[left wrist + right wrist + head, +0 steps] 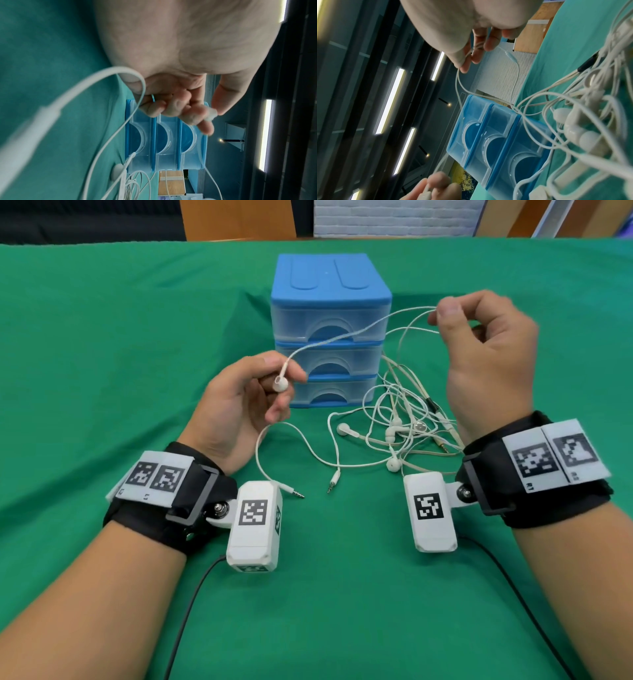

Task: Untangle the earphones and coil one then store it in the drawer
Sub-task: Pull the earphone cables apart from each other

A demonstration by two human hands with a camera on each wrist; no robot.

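My left hand (274, 385) pinches a white earbud (281, 384) between thumb and fingers, raised in front of the blue drawer unit (329, 333); the wrist view shows that earbud (211, 115) at my fingertips. Its cord (356, 332) runs up and right to my right hand (445, 316), which pinches the cord in the air beside the unit's top drawer. The right wrist view shows the cord (458, 81) leaving my thumb and fingers. Below my right hand a tangle of white earphones (400, 422) lies on the green cloth, with more earbuds and cords knotted together.
The unit's three translucent drawers (330, 364) are all closed. Two jack plugs (331, 484) lie on the green tablecloth (102, 354) between my wrists. A loose cord loop (263, 446) lies under my left hand. Wooden furniture and a white brick wall stand behind the table.
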